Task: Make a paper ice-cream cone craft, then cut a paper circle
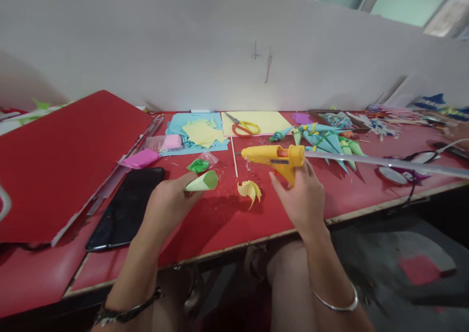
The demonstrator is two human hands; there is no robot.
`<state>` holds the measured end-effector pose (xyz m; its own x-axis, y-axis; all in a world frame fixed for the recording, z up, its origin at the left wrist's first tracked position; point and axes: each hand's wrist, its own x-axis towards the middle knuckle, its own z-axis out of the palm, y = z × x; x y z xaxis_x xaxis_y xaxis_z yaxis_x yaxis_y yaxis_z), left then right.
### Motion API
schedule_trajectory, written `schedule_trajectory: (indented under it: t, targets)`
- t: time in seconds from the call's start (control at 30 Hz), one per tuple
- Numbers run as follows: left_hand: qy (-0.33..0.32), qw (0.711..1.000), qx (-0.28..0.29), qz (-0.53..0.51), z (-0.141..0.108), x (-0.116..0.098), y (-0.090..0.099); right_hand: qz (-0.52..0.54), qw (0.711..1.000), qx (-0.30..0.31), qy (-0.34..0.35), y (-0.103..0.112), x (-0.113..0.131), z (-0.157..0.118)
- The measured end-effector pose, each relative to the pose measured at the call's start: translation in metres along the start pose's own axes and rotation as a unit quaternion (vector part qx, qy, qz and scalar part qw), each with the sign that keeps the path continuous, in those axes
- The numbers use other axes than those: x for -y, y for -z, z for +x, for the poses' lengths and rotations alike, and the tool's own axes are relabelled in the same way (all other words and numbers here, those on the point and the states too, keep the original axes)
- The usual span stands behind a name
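Observation:
My left hand [171, 200] pinches a rolled pale green paper cone [202, 181], its wide end facing right. In my right hand [303, 195] is a yellow glue gun [273, 155], nozzle pointing left, with a long clear glue stick [381, 161] sticking out of its back. On the red tabletop between both hands sits a curled yellow paper piece [250, 191]. A thin white stick [234, 157] lies just beyond the nozzle. Close to my left fingers is a green lump in clear plastic [200, 164].
Scissors [245, 126] rest on yellow sheets at the back, beside yellow cut pieces [205, 133] on blue paper. Several finished paper cones [326, 141] lie to the right. A black phone [126, 207], a pink packet [141, 158] and a large red board [69, 166] are on the left.

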<state>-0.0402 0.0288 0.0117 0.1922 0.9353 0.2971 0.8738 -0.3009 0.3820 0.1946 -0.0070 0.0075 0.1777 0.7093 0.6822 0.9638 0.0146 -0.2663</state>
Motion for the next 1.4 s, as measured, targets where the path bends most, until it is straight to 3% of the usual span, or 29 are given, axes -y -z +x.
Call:
schedule_trajectory:
  t: [0.2, 0.43, 0.6, 0.73, 0.9, 0.97, 1.07, 1.17, 1.3, 1.4]
  targets:
    - [0.005, 0.999, 0.019, 0.026, 0.0, -0.002, 0.001, -0.019, 0.991, 0.086, -0.097, -0.023, -0.042, 0.009]
    - [0.049, 0.991, 0.069, 0.103, 0.003, -0.007, 0.0, -0.064, 0.979, 0.182, -0.069, -0.041, -0.064, 0.005]
    - [0.04, 0.977, 0.124, 0.171, 0.002, -0.001, -0.005, -0.148, 0.96, 0.225, -0.073, -0.021, -0.055, 0.007]
    - [0.041, 0.958, 0.171, 0.226, -0.001, 0.003, -0.01, -0.203, 0.958, 0.188, -0.069, 0.003, -0.049, 0.009]
    - [0.062, 0.954, 0.157, 0.246, -0.004, 0.001, -0.009, -0.206, 0.959, 0.186, -0.054, 0.026, -0.04, 0.002]
    - [0.063, 0.956, 0.137, 0.252, -0.005, 0.0, -0.008, -0.168, 0.965, 0.196, -0.04, 0.036, -0.03, 0.0]
    - [0.046, 0.96, 0.1, 0.259, -0.005, 0.0, -0.009, -0.008, 0.976, 0.212, 0.036, 0.039, -0.009, 0.003]
    - [0.015, 0.967, 0.074, 0.244, -0.006, 0.003, -0.013, 0.148, 0.959, 0.221, 0.098, 0.02, 0.013, 0.009]
    - [-0.048, 0.984, 0.013, 0.171, -0.007, 0.005, -0.02, 0.177, 0.95, 0.24, 0.092, -0.014, 0.021, 0.008]
    - [-0.109, 0.991, -0.004, 0.073, -0.008, -0.002, -0.025, 0.206, 0.947, 0.233, 0.076, -0.023, 0.016, 0.005]
